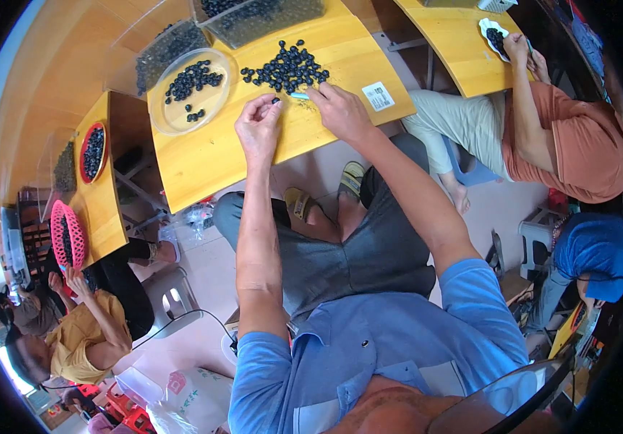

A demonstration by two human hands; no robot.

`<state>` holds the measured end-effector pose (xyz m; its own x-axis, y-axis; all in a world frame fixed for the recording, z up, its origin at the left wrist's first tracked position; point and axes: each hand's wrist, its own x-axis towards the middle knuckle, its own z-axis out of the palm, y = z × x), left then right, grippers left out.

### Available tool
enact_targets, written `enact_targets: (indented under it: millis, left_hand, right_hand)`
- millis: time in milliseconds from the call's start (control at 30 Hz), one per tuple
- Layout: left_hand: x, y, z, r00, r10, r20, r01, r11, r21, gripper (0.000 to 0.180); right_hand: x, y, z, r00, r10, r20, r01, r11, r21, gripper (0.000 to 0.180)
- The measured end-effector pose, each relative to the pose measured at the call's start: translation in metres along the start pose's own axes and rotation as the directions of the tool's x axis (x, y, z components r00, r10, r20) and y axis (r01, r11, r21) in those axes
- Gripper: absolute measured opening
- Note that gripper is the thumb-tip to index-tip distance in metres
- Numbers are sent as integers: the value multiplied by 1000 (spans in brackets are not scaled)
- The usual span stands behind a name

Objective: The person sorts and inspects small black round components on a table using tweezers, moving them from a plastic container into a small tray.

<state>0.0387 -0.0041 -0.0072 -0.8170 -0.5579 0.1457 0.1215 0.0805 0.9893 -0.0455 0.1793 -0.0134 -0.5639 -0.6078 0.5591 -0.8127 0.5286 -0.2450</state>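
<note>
My left hand (258,124) pinches one small dark seed (276,100) between thumb and fingertips above the wooden table (210,159). Close beside it, my right hand (339,108) holds a small light-blue tool (299,95) with its fingers curled. A loose pile of dark round seeds (287,67) lies on the table just beyond both hands. To the left of the pile stands a clear round plate (174,119) with several of the same seeds in it.
Clear plastic bins of dark seeds (261,14) line the table's far edge. A person in an orange shirt (572,145) works at the table to the right. Another in yellow (87,333) sits at the left table beside a pink basket (65,235). A white label (378,95) is stuck near my right hand.
</note>
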Motion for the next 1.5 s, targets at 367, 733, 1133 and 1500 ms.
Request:
enact_targets:
  millis: [367, 733, 1133, 1500]
  left_hand:
    - [86, 45, -75, 863, 495, -96, -270, 614, 741, 24]
    - [68, 1, -19, 926, 331, 182, -326, 456, 828, 24]
    - [43, -2, -13, 931, 319, 179, -328, 513, 793, 14]
    - [19, -1, -9, 1000, 20, -15, -13, 937, 350, 19]
  right_hand:
    - [0, 1, -1, 1000, 8, -23, -7, 1000, 26, 23]
    - [0, -2, -1, 1000, 9, -25, -8, 1000, 29, 28]
    - [-2, 2, 0, 999, -10, -50, 12, 999, 40, 23]
    - [-1, 0, 1, 999, 2, -45, -1, 999, 35, 22]
